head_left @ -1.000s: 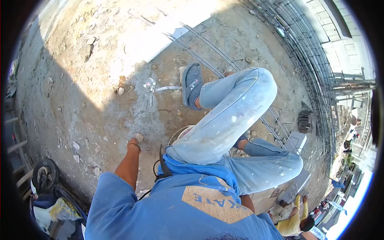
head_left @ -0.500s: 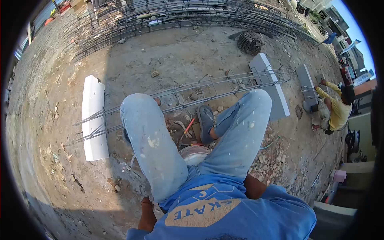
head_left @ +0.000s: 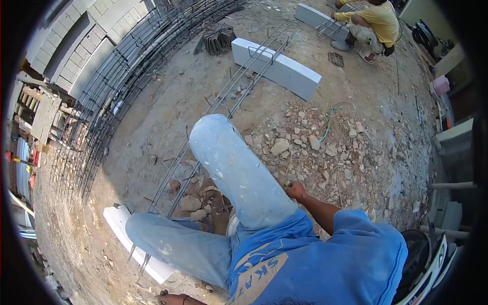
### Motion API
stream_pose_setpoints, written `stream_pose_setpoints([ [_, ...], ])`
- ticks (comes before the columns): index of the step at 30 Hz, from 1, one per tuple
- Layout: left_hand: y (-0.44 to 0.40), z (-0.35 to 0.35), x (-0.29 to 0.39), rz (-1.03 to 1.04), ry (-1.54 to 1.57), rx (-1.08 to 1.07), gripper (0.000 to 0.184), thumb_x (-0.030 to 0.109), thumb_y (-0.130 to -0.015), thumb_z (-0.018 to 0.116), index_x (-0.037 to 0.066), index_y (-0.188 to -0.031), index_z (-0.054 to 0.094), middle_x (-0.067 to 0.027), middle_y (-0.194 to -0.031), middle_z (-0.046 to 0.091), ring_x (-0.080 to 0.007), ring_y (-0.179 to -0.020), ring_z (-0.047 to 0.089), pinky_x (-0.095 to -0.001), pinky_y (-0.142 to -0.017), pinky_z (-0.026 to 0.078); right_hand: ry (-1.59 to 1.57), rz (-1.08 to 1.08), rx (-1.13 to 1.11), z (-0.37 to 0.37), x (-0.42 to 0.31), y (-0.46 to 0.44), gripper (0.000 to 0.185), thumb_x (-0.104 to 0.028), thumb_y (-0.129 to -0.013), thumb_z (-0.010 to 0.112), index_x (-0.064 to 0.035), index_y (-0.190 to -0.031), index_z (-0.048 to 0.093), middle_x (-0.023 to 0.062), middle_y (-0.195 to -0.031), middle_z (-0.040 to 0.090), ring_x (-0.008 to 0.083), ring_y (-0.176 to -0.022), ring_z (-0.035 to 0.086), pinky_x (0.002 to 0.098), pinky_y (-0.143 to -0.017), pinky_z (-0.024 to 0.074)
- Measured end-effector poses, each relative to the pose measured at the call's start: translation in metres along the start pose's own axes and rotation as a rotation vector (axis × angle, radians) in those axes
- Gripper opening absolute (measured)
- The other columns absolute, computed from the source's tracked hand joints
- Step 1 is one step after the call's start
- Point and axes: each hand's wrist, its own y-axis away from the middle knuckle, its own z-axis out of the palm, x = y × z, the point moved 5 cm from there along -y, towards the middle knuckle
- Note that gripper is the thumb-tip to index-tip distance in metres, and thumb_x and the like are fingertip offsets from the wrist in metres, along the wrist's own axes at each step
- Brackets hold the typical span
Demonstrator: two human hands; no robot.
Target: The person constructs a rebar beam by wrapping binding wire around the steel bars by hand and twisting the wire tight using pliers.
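My right hand (head_left: 296, 190) is beside my right thigh, over the rubble, its fingers curled closed. Whether anything is in it I cannot make out. My left hand (head_left: 172, 299) is low at the bottom edge of the view, near the end of a white block (head_left: 119, 219). Its fingers look bent together, and what they hold, if anything, is hidden. A long rebar cage (head_left: 223, 94) runs under my bent legs. It rests across that near block and a second white block (head_left: 277, 68) farther off.
Broken stones (head_left: 325, 147) and a green cord (head_left: 330, 122) lie to the right. A co-worker in a yellow shirt (head_left: 373, 23) squats by another block (head_left: 320, 21). Stacked rebar cages (head_left: 132, 66) and a wire bundle (head_left: 218, 38) lie at the back left.
My view and body have turned to the right. My right hand has come into sight beside the thigh. The orange-red tool between my feet is no longer in view.
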Motion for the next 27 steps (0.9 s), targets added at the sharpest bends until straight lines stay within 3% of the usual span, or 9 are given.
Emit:
stream_pose_setpoints([
  [3, -0.01, 0.006, 0.156, 0.549, 0.405, 0.056, 0.032, 0.015, -0.096, 0.056, -0.015, -0.088, 0.061, -0.0261, -0.086, 0.07, -0.0308, -0.075, 0.071, -0.0392, -0.07, 0.06, -0.362, 0.045, 0.062, -0.007, -0.048, -0.002, 0.022, -0.017, -0.081, 0.064, 0.003, -0.089, 0.071, 0.0164, -0.076, 0.07, 0.0255, -0.067, 0.069, 0.0391, -0.063, 0.0541],
  [6, 0.014, 0.032, 0.256, 0.79, 0.605, -0.117, 0.055, 0.019, -0.097, 0.062, -0.021, -0.123, 0.033, -0.0352, -0.105, 0.065, -0.0395, -0.09, 0.071, -0.0481, -0.073, 0.061, -0.592, -0.109, 0.182, -0.037, -0.138, -0.002, 0.022, -0.014, -0.088, 0.058, 0.0023, -0.099, 0.068, 0.0154, -0.077, 0.07, 0.0269, -0.068, 0.07, 0.0393, -0.066, 0.0543],
  [7, 0.029, 0.051, 0.274, 0.731, 0.607, -0.252, 0.021, 0.015, -0.105, 0.046, -0.006, -0.106, 0.046, -0.0246, -0.125, 0.063, -0.0313, -0.102, 0.068, -0.038, -0.095, 0.052, -0.512, -0.24, 0.247, -0.054, -0.17, 0.002, 0.02, -0.011, -0.087, 0.059, 0.0024, -0.098, 0.068, 0.0157, -0.077, 0.07, 0.027, -0.07, 0.07, 0.0387, -0.067, 0.054],
  [11, 0.157, 0.106, 0.336, 0.849, 0.647, -0.64, 0.012, 0.01, -0.105, 0.043, 0.0, -0.098, 0.044, -0.024, -0.126, 0.063, -0.0295, -0.11, 0.065, -0.0335, -0.093, 0.051, -0.42, -0.722, 0.428, -0.141, -0.328, 0.095, 0.017, -0.007, -0.085, 0.063, 0.0011, -0.099, 0.068, 0.0185, -0.086, 0.069, 0.0272, -0.079, 0.069, 0.0387, -0.074, 0.0527],
  [15, 0.289, 0.118, 0.352, 1.45, 0.475, -0.902, 0.011, 0.001, -0.092, 0.061, 0.007, -0.095, 0.053, -0.0168, -0.111, 0.071, -0.0314, -0.108, 0.068, -0.0552, -0.111, 0.03, -0.368, -1.165, 0.279, -0.164, -0.393, 0.179, 0.03, -0.007, -0.083, 0.068, 0.0034, -0.111, 0.065, 0.0177, -0.09, 0.068, 0.0288, -0.088, 0.068, 0.0386, -0.079, 0.0523],
  [19, 0.348, 0.122, 0.346, 1.465, 0.474, -1.231, 0.013, 0.002, -0.085, 0.066, 0.008, -0.091, 0.056, -0.0139, -0.117, 0.07, -0.0212, -0.08, 0.07, -0.0538, -0.111, 0.032, -0.438, -1.25, -0.118, -0.133, -0.411, 0.214, 0.041, -0.006, -0.086, 0.068, 0.0074, -0.123, 0.058, 0.0147, -0.101, 0.067, 0.026, -0.093, 0.067, 0.0366, -0.081, 0.0533],
  [21, 0.346, 0.131, 0.335, 1.392, 0.487, -1.227, 0.013, 0.002, -0.085, 0.066, 0.008, -0.091, 0.056, -0.0137, -0.118, 0.07, -0.0214, -0.076, 0.069, -0.0531, -0.111, 0.032, -0.964, -0.839, -0.45, -0.109, -0.401, 0.207, 0.044, -0.008, -0.091, 0.066, 0.0084, -0.13, 0.054, 0.0136, -0.116, 0.061, 0.022, -0.1, 0.065, 0.0337, -0.087, 0.0529],
  [25, 0.329, 0.135, 0.311, 1.206, 0.515, -1.331, 0.013, 0.001, -0.085, 0.066, 0.007, -0.092, 0.057, -0.0155, -0.12, 0.069, -0.0289, -0.093, 0.071, -0.0545, -0.111, 0.032, -0.926, -0.942, -0.421, -0.1, -0.414, 0.21, 0.037, -0.008, -0.094, 0.064, 0.0052, -0.128, 0.057, 0.0143, -0.125, 0.055, 0.0199, -0.109, 0.061, 0.0305, -0.091, 0.05],
  [27, 0.319, 0.135, 0.301, 1.174, 0.497, -1.32, 0.012, 0.001, -0.085, 0.065, 0.006, -0.09, 0.056, -0.0139, -0.119, 0.069, -0.0225, -0.07, 0.069, -0.0541, -0.111, 0.031, -0.942, -0.988, -0.417, -0.092, -0.424, 0.212, 0.028, -0.008, -0.095, 0.063, 0.0037, -0.121, 0.062, 0.0122, -0.12, 0.059, 0.0196, -0.109, 0.06, 0.0304, -0.091, 0.0492],
])
